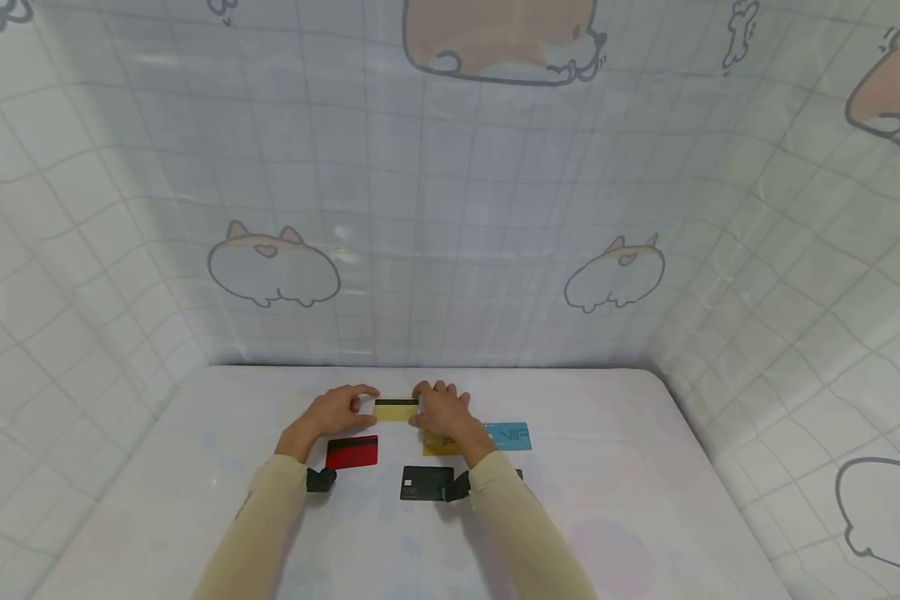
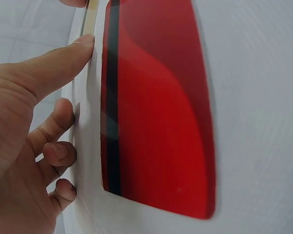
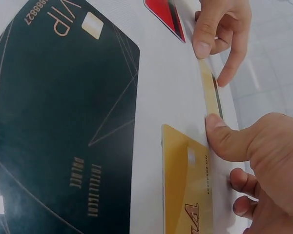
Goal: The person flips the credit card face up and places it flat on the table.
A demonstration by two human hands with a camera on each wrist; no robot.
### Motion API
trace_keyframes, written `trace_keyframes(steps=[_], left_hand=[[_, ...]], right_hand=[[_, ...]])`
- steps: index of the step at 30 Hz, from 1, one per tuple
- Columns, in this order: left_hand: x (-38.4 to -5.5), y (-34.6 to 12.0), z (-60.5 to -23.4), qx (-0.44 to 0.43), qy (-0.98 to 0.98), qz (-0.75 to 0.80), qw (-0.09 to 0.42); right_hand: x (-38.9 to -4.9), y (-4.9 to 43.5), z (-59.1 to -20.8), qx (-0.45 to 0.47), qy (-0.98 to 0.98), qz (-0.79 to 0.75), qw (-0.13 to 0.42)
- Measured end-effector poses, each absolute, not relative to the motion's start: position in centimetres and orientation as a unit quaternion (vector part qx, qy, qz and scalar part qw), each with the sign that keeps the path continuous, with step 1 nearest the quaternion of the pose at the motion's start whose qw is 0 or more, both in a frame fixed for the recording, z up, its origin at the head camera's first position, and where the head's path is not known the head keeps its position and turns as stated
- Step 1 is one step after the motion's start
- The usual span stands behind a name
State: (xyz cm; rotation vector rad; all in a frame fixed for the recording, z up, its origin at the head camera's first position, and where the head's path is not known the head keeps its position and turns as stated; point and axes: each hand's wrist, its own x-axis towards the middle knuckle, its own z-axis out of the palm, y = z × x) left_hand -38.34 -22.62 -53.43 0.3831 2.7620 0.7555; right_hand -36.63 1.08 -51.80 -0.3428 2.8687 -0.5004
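Observation:
Between both hands lies a pale yellow card (image 1: pixel 396 412) with a black stripe along its far edge. My left hand (image 1: pixel 337 410) pinches its left end between thumb and index finger. At its right end, my right hand (image 1: pixel 446 412) holds it the same way; in the right wrist view that thumb (image 3: pixel 224 136) presses the card's near edge. A red card (image 2: pixel 156 122) with a dark stripe lies just nearer than the left hand. Under the right wrist in the head view sits a gold card (image 3: pixel 180 175), partly covered.
A dark VIP card (image 1: pixel 422 483) lies in front, near the right wrist strap. To the right of the right hand is a blue VIP card (image 1: pixel 512 436). The white table (image 1: pixel 607 417) ends at a curtain (image 1: pixel 450 283) with a grid and animal drawings.

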Motion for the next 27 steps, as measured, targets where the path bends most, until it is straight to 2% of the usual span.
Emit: trace_keyframes(steps=[27], left_hand=[[-38.15,-22.32,-52.97,0.145,0.946,0.249,0.15]], right_hand=[[-35.72,1.23,-51.28,-0.115,0.972,-0.161,0.127]])
